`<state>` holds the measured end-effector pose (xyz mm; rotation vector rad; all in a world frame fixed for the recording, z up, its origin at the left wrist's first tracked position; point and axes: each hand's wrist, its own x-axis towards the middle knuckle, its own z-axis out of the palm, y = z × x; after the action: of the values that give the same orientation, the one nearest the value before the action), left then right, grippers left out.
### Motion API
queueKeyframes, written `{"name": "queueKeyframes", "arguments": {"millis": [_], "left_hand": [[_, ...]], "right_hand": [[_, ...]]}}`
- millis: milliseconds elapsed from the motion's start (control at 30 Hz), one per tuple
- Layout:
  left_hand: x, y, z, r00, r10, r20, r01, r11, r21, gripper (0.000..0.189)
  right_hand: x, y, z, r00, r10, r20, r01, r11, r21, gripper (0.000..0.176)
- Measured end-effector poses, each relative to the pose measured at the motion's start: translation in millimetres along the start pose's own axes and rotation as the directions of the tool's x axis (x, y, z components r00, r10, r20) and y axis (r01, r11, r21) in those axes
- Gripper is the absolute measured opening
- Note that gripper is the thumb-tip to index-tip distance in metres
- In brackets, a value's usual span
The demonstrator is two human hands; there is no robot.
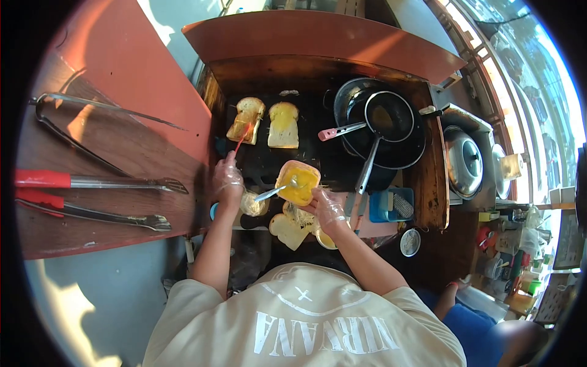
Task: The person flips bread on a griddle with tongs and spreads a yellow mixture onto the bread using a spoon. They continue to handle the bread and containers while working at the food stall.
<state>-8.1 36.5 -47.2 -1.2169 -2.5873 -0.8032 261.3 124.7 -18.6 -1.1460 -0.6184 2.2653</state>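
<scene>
My left hand [227, 180], in a clear plastic glove, is closed around a slim red utensil [242, 140]; its kind is too small to tell. The utensil's far end lies against a browned bread slice [247, 116] on the dark griddle [257, 164]. Beside that slice lies another bread slice [283, 131] with yellow spread on its upper part. In my gloved right hand [329, 208] is a square tub [313, 176] of yellow spread, gripped by its near right side. A metal spoon [269, 194] rests in the tub, its handle pointing left.
Below the tub are more bread slices [287, 232]. A small pan [388, 116] sits inside a larger black pan [413, 144] at right, near a blue container [391, 206]. Tongs [110, 182] lie on the left board. Another person in blue [468, 330] is at lower right.
</scene>
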Motion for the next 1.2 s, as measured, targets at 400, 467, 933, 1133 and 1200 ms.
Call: {"name": "queueKeyframes", "arguments": {"millis": [400, 467, 933, 1133, 1200], "left_hand": [[47, 26, 12, 0.999, -0.047, 0.026, 0.049, 0.996, -0.072, 0.043], [55, 28, 12, 0.996, -0.093, 0.004, 0.093, 0.994, -0.057, 0.043], [82, 19, 13, 0.994, 0.107, 0.003, -0.107, 0.991, 0.086, 0.028], [39, 20, -9, 0.955, 0.297, 0.006, -0.295, 0.950, -0.101, 0.017], [24, 16, -32, 0.995, -0.027, 0.094, 0.063, 0.910, -0.411, 0.017]], "right_hand": [[-23, 0, -4, 0.999, 0.042, -0.022, -0.041, 0.999, 0.019, 0.034], [-24, 0, -5, 0.999, 0.036, -0.021, -0.035, 0.999, 0.008, 0.035], [-34, 1, -17, 0.999, 0.052, 0.008, -0.052, 0.999, 0.005, 0.036], [-35, 1, -32, 0.996, 0.084, -0.022, -0.084, 0.996, -0.007, 0.039], [-30, 2, -42, 0.999, 0.048, -0.021, -0.048, 0.999, -0.023, 0.039]]}}
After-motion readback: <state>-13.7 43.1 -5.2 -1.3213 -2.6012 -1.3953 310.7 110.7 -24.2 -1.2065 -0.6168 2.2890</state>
